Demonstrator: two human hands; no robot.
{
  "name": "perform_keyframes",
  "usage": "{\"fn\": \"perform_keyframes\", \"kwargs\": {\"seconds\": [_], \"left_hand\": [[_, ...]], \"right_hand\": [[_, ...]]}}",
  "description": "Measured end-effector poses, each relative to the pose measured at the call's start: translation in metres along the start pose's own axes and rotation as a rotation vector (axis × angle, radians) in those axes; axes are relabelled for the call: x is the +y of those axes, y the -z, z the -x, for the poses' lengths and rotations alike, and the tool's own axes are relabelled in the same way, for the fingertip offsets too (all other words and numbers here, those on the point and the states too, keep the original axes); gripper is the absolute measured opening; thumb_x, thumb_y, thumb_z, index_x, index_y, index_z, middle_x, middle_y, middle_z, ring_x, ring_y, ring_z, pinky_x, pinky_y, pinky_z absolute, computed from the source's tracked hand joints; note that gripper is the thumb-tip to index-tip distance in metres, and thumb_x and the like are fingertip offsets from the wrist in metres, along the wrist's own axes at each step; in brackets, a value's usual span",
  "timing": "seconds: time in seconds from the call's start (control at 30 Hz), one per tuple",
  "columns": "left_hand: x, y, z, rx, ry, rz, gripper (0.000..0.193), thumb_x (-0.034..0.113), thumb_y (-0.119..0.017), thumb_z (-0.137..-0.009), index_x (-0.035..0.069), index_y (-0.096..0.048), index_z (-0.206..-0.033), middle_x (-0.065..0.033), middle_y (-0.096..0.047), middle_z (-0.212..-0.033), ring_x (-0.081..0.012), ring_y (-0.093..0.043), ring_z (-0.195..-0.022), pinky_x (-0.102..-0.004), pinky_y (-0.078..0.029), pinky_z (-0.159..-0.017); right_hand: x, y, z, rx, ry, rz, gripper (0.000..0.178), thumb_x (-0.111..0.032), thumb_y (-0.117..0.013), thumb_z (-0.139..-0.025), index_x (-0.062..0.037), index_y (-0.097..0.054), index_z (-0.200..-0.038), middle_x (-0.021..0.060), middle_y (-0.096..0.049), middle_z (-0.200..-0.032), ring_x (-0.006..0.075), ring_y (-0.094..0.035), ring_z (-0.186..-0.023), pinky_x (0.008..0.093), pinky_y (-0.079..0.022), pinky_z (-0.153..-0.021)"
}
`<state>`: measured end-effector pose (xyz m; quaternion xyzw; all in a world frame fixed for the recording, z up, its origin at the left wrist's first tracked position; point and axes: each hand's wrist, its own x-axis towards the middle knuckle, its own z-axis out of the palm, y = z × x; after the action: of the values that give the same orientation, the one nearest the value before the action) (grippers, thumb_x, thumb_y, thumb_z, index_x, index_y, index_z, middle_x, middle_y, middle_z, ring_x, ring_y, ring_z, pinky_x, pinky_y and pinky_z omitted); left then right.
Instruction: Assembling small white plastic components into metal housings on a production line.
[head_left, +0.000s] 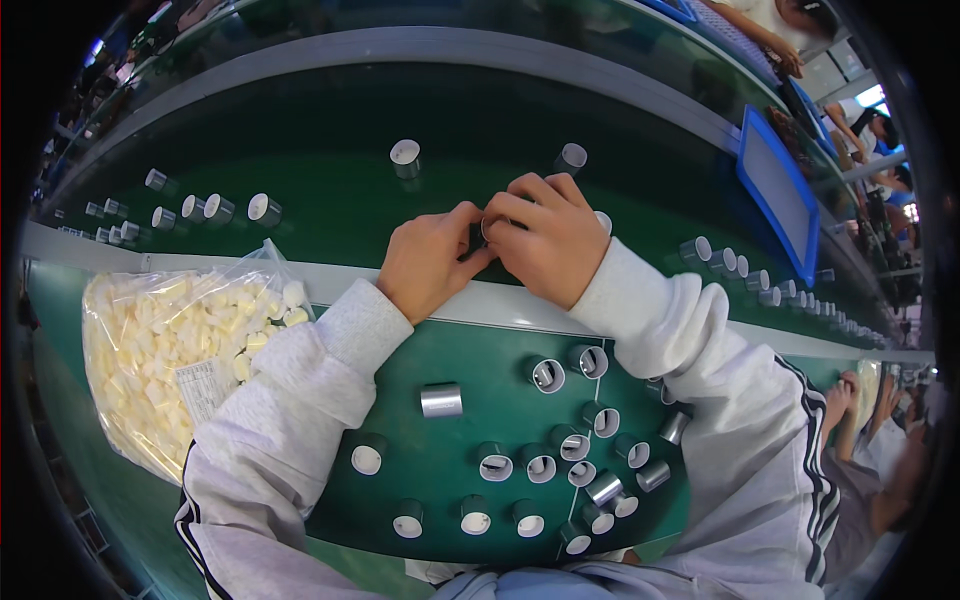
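My left hand [428, 262] and my right hand [548, 240] meet over the near edge of the green conveyor belt. Their fingers close around a small silver cylinder [486, 229], of which only a sliver of pale rim shows. Past my fingers, two similar white-lined silver cups stand on the belt, one at the left [405, 153] and one at the right [572, 157]. Another cup [603, 222] is partly hidden behind my right hand. On the green worktop below my wrists, a silver cylinder [441, 400] lies on its side.
Several white-lined cups [475, 515] stand or lie between my forearms. A clear bag of cream-coloured pieces [150, 360] lies beside my left arm. More cups line the belt at both sides. A blue-rimmed tray [780, 190] stands at the far right. Other people sit along the right.
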<state>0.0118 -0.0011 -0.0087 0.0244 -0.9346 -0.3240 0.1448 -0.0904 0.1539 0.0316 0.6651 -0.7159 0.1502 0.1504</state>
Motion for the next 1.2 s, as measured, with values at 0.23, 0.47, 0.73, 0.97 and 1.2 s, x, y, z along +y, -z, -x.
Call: {"fn": "perform_keyframes", "kwargs": {"seconds": [0.23,0.47,0.73,0.97,1.2], "left_hand": [[0.002,0.003,-0.001,0.008,-0.007,-0.017,0.028,0.022,-0.074,-0.080,0.006,-0.056,-0.095,-0.0085,-0.064,-0.070,-0.0284,-0.063,-0.066,-0.0380,-0.049,-0.059],[-0.001,-0.002,-0.002,0.061,-0.038,0.072,0.030,0.019,-0.076,-0.078,0.004,-0.059,-0.098,-0.0069,-0.055,-0.062,-0.0245,-0.053,-0.056,-0.0356,-0.042,-0.053],[0.004,-0.002,-0.003,0.093,0.013,0.062,0.033,0.017,-0.078,-0.077,0.003,-0.062,-0.101,-0.0056,-0.043,-0.055,-0.0208,-0.042,-0.048,-0.0346,-0.033,-0.048],[0.013,0.013,-0.004,0.079,0.060,-0.086,0.041,0.020,-0.078,-0.076,0.005,-0.059,-0.110,-0.0078,-0.055,-0.061,-0.0272,-0.055,-0.058,-0.0388,-0.043,-0.054],[0.022,0.070,0.030,0.053,0.213,-0.036,0.036,0.015,-0.068,-0.083,-0.001,-0.058,-0.114,-0.0130,-0.061,-0.066,-0.0313,-0.061,-0.067,-0.0399,-0.047,-0.063]], "right_hand": [[0.008,0.008,0.002,-0.022,0.004,-0.132,0.016,-0.007,-0.072,-0.070,-0.0085,-0.067,-0.085,-0.0007,-0.062,-0.098,0.0231,-0.055,-0.104,0.0381,-0.041,-0.088],[0.014,0.008,0.002,-0.043,0.068,-0.050,0.016,-0.007,-0.071,-0.072,-0.0089,-0.069,-0.088,-0.0006,-0.063,-0.099,0.0233,-0.055,-0.107,0.0420,-0.041,-0.092],[0.043,0.035,0.007,-0.001,-0.017,-0.138,0.028,-0.007,-0.072,-0.074,-0.0101,-0.065,-0.101,0.0040,-0.062,-0.108,0.0271,-0.056,-0.107,0.0411,-0.040,-0.090],[0.044,0.013,0.001,-0.210,-0.146,-0.349,0.033,-0.003,-0.073,-0.073,-0.0071,-0.059,-0.103,0.0093,-0.059,-0.101,0.0300,-0.058,-0.099,0.0397,-0.046,-0.083],[-0.018,0.065,0.007,-0.084,-0.131,-0.524,0.034,-0.004,-0.075,-0.069,-0.0026,-0.058,-0.098,0.0134,-0.057,-0.095,0.0333,-0.059,-0.089,0.0405,-0.050,-0.078]]}}
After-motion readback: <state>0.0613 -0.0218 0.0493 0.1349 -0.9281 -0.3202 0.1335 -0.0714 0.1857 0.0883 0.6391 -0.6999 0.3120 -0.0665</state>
